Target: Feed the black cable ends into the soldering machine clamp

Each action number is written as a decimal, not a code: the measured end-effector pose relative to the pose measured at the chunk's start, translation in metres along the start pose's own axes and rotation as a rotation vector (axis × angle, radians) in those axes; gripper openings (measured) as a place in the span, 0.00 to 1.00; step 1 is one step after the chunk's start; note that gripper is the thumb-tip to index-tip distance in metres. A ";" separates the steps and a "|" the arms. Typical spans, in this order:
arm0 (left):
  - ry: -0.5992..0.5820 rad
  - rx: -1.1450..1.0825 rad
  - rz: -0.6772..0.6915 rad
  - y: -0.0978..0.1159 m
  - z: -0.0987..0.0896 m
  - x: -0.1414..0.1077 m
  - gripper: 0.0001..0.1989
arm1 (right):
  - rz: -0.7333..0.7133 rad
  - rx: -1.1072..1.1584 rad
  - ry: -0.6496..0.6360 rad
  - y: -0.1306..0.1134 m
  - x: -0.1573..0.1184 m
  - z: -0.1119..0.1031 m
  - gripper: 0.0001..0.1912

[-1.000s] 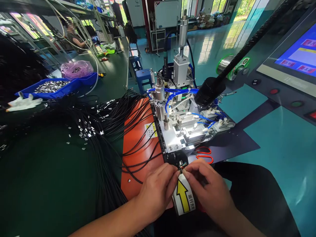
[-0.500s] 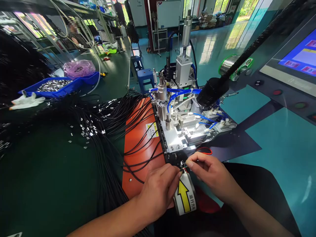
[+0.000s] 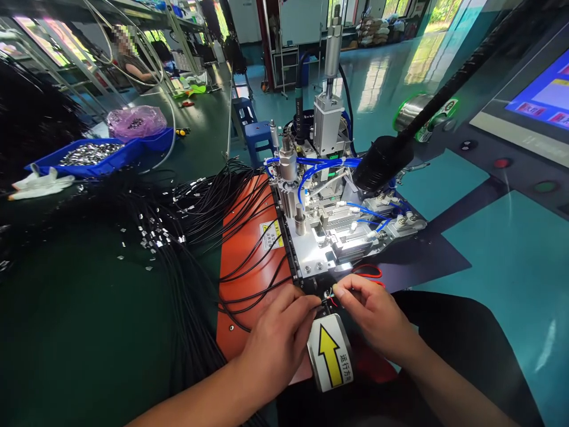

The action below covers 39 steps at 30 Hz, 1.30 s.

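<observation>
My left hand is closed, its thumb and forefinger pinching the end of a black cable. Thin coloured wires, a red one among them, fan out of that end. Opposite it, my right hand is closed in a fingertip pinch on one or more of the thin wires; the exact tips are too small to make out. Both hands are at the front edge of a metal bench machine. Just below the fingertips is a rounded metal housing bearing a yellow arrow label.
Black cables lie bundled left of the orange-red plate. Blue trays hold small metal parts. A dark lamp head hangs over the machine. A wire spool and control panel stand right. Another person sits far left.
My left hand has moved slightly left and up, and the red wire now shows spread out between the hands. My right hand has shifted slightly left. The whole view has turned a little.
</observation>
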<state>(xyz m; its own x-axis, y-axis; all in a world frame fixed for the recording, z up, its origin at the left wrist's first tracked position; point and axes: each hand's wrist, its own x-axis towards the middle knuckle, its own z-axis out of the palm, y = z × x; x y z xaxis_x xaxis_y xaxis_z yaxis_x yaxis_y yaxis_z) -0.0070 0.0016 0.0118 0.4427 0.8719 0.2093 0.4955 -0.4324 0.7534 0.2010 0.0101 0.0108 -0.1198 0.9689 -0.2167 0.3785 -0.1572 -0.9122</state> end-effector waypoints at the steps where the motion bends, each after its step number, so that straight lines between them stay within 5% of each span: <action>1: 0.002 0.023 -0.007 -0.001 0.000 0.000 0.12 | 0.000 -0.005 0.007 0.000 0.001 0.001 0.16; 39: 0.001 0.200 -0.017 -0.005 0.004 0.001 0.15 | 0.017 -0.053 0.037 0.006 0.005 0.009 0.15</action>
<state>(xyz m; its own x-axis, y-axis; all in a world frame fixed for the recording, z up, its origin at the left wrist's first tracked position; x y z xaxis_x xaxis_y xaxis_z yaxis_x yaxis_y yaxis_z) -0.0060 0.0036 0.0059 0.4322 0.8795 0.1989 0.6412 -0.4549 0.6180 0.1947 0.0127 0.0013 -0.0798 0.9727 -0.2180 0.4281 -0.1640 -0.8887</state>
